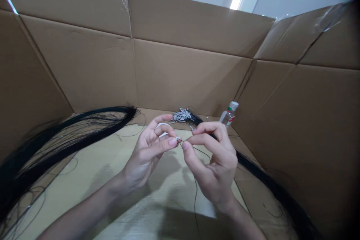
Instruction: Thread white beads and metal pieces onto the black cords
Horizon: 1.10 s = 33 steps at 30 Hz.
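Observation:
Over the middle of the pale work surface (126, 202), my left hand (153, 148) pinches a small white piece (177, 138) between thumb and forefinger. Close beside it, my right hand (215, 157) has its thumb and forefinger pressed together on a thin dark cord (196, 195). The cord runs from the white piece, loops by the right fingers and hangs down toward the front. The piece is too small for me to tell its exact kind. Behind the left fingers, a white round thing (163, 129) is partly hidden.
A thick bundle of black cords (98, 123) curves along the left. Another black bundle (270, 183) runs down the right, its far end carrying many silvery-white tips (182, 115). A clear bottle with a white cap (229, 114) stands at the back right. Cardboard walls (191, 75) enclose the place.

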{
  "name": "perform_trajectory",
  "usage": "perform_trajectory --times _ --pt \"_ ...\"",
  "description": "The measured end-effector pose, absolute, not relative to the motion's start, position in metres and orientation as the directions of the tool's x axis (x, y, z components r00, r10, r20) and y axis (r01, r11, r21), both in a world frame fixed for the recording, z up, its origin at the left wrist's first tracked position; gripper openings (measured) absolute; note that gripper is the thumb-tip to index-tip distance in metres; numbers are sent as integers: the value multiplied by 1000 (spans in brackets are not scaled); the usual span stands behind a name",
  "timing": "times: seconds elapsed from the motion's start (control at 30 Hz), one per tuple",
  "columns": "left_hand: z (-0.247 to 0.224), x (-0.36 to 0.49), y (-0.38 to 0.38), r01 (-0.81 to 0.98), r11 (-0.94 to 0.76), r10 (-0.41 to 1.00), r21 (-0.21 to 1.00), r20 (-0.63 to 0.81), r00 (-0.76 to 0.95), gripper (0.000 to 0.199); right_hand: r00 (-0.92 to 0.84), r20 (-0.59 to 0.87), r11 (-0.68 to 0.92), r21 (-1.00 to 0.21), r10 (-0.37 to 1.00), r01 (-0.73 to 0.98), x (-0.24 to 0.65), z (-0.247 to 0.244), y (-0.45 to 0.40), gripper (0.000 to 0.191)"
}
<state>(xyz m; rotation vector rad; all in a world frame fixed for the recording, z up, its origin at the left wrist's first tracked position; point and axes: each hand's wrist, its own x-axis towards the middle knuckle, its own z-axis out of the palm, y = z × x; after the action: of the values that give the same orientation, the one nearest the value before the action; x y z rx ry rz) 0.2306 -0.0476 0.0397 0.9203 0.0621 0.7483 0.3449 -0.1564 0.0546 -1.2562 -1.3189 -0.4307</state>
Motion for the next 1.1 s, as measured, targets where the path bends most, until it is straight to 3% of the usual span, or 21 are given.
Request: perform_trajectory --times 0.13,0.3,0.43,0.57,0.9,1.1 --pt "37 231 -43 -543 272 611 795 293 735 57 296 816 333 -494 496 803 347 57 -159 14" --pt "37 226 -35 -502 144 616 852 320 720 78 326 673 358 -669 664 651 357 63 -161 14" --pt "39 223 -29 -454 66 629 888 316 710 80 299 602 376 -740 740 558 364 65 -158 13" --pt "40 220 -26 -415 -10 652 910 320 687 76 310 618 366 -723 723 586 363 63 -155 12" --pt "46 218 -27 -361 -57 658 931 307 688 69 208 734 345 -525 647 778 360 56 -150 8" --pt "49 220 -25 -358 -116 728 926 325 604 60 207 715 413 -588 668 696 359 54 -146 4"
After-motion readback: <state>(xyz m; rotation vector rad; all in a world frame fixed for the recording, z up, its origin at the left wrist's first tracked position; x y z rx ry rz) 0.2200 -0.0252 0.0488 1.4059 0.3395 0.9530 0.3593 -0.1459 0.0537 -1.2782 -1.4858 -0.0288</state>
